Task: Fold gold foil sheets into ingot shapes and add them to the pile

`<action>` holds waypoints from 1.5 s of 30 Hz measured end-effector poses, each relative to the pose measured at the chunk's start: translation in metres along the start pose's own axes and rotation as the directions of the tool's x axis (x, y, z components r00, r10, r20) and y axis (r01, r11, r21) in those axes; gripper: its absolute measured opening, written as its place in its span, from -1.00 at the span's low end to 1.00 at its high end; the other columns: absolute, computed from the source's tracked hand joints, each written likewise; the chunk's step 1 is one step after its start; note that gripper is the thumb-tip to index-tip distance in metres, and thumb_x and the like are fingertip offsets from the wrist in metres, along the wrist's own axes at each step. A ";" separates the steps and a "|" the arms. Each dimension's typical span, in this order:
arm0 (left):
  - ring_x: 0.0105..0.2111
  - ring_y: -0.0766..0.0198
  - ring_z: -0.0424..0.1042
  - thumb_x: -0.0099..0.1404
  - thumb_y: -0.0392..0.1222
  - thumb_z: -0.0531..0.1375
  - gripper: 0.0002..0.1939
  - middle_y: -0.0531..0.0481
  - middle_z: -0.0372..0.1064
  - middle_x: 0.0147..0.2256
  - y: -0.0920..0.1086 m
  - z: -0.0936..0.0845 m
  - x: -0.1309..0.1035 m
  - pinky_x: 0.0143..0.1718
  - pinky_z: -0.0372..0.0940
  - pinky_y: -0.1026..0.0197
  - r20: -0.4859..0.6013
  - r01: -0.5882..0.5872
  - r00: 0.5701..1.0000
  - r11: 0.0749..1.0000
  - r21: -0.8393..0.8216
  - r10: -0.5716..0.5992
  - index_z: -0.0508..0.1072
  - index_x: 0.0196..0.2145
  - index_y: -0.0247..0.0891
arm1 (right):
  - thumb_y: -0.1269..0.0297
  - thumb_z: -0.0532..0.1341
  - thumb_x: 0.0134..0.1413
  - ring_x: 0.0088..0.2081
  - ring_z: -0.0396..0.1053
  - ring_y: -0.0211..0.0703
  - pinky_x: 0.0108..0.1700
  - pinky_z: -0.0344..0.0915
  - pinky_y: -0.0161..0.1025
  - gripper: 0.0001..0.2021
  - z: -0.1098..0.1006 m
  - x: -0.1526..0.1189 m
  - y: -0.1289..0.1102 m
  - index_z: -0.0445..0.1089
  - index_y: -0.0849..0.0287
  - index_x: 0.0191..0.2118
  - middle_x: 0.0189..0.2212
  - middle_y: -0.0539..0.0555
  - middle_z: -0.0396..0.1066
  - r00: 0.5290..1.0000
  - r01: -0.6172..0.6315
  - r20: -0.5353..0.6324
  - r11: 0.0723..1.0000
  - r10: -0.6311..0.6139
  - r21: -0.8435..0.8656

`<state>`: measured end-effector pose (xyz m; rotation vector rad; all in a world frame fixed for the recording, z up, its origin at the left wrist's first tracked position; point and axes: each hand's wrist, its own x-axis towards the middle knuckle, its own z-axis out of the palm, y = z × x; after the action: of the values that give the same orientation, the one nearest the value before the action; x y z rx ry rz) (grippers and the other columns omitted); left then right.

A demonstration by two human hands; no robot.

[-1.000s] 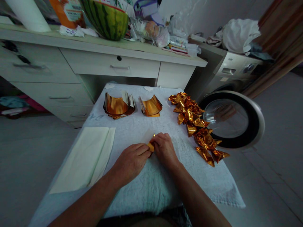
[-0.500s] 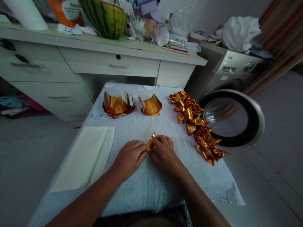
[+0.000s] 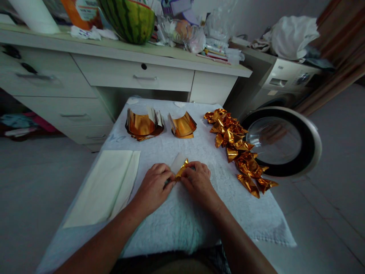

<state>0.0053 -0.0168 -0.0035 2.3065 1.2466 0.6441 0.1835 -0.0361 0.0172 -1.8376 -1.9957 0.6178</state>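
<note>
Between my two hands, at the middle of the cloth-covered table, is a small piece of gold foil paper with a whitish translucent strip behind it. My left hand pinches the foil's left end with thumb and forefinger. From the other side my right hand grips it with bent fingers. Beyond them stand two curled stacks of gold foil sheets, a larger stack on the left and a smaller stack beside it. A row of folded gold foil pieces lies along the right side.
Folded pale paper lies at the table's left. Behind stands a white drawer desk bearing a cut watermelon, plastic bags and other clutter. A washing machine's open round door adjoins the table's right edge.
My left hand has shifted slightly left and its thumb and forefinger have moved along the foil. More of the whitish strip shows now. The whole view has tilted a little.
</note>
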 end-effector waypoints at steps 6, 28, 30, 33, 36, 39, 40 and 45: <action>-0.19 0.13 0.30 0.29 -0.32 0.16 -0.90 -0.02 0.30 -0.30 0.001 0.001 0.000 -0.12 0.27 0.02 -0.029 0.014 0.999 1.000 0.001 -0.014 0.43 -0.39 -0.22 | 0.30 0.26 0.16 0.03 0.18 0.09 0.07 0.13 0.02 -0.93 0.010 0.003 0.001 0.48 0.14 -0.31 0.00 0.14 0.35 0.998 -0.035 -0.055 0.998 0.032 -0.047; -0.18 0.08 0.27 0.20 -0.34 0.18 -0.89 -0.05 0.29 -0.30 0.004 0.006 0.002 -0.12 0.26 -0.01 -0.100 0.103 0.990 0.992 0.074 -0.095 0.43 -0.46 -0.21 | 0.36 0.25 0.09 -0.03 0.21 0.06 0.02 0.12 0.01 -0.95 0.016 0.002 0.002 0.43 0.15 -0.39 -0.08 0.14 0.38 0.990 -0.026 -0.140 0.999 0.022 -0.028; -0.18 0.08 0.27 0.22 -0.34 0.15 -0.89 -0.05 0.29 -0.29 0.005 0.006 0.001 -0.12 0.26 -0.02 -0.093 0.101 0.991 0.991 0.087 -0.093 0.43 -0.44 -0.22 | 0.37 0.24 0.10 -0.03 0.21 0.06 0.02 0.12 0.01 -0.94 0.017 0.002 0.002 0.43 0.15 -0.39 -0.08 0.14 0.38 0.990 -0.026 -0.143 0.999 0.022 -0.027; -0.17 0.06 0.26 0.25 -0.33 0.13 -0.88 -0.07 0.29 -0.27 0.006 0.006 0.001 -0.12 0.26 -0.03 -0.084 0.103 0.992 0.989 0.106 -0.094 0.43 -0.42 -0.23 | 0.37 0.23 0.11 -0.03 0.21 0.07 0.01 0.13 0.01 -0.93 0.017 0.002 0.002 0.43 0.15 -0.39 -0.08 0.15 0.38 0.989 -0.028 -0.146 0.999 0.024 -0.030; -0.17 0.04 0.25 0.23 -0.34 0.13 -0.89 -0.09 0.29 -0.27 0.008 0.006 0.002 -0.13 0.26 -0.04 -0.084 0.113 0.991 0.985 0.127 -0.103 0.41 -0.43 -0.24 | 0.37 0.23 0.10 -0.04 0.21 0.06 0.01 0.13 0.01 -0.94 0.017 0.002 0.002 0.43 0.15 -0.39 -0.09 0.15 0.38 0.988 -0.028 -0.150 0.999 0.022 -0.035; -0.18 0.04 0.25 0.19 -0.37 0.14 -0.89 -0.09 0.29 -0.29 0.008 0.008 0.002 -0.14 0.27 -0.03 -0.105 0.118 0.989 0.983 0.138 -0.104 0.40 -0.45 -0.23 | 0.36 0.24 0.09 -0.04 0.21 0.06 0.01 0.13 0.01 -0.95 0.017 0.002 0.002 0.43 0.15 -0.38 -0.08 0.15 0.38 0.989 -0.033 -0.148 0.998 0.026 -0.045; -0.18 0.05 0.25 0.18 -0.37 0.15 -0.89 -0.08 0.29 -0.29 0.008 0.008 0.002 -0.15 0.27 -0.02 -0.113 0.117 0.988 0.984 0.138 -0.102 0.40 -0.46 -0.22 | 0.36 0.24 0.09 -0.04 0.21 0.06 0.01 0.13 0.01 -0.95 0.017 0.002 0.002 0.43 0.15 -0.38 -0.08 0.15 0.38 0.989 -0.035 -0.145 0.998 0.028 -0.049; -0.18 0.06 0.26 0.16 -0.40 0.16 -0.87 -0.07 0.28 -0.30 0.009 0.009 0.002 -0.15 0.28 -0.01 -0.129 0.122 0.986 0.984 0.128 -0.105 0.39 -0.47 -0.21 | 0.34 0.23 0.10 -0.03 0.21 0.08 0.01 0.13 0.02 -0.94 0.017 0.003 0.001 0.43 0.14 -0.38 -0.07 0.15 0.38 0.990 -0.042 -0.135 0.998 0.034 -0.055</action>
<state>0.0175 -0.0210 -0.0047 2.3126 1.5099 0.6877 0.1753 -0.0344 0.0025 -1.9014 -1.9142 0.4388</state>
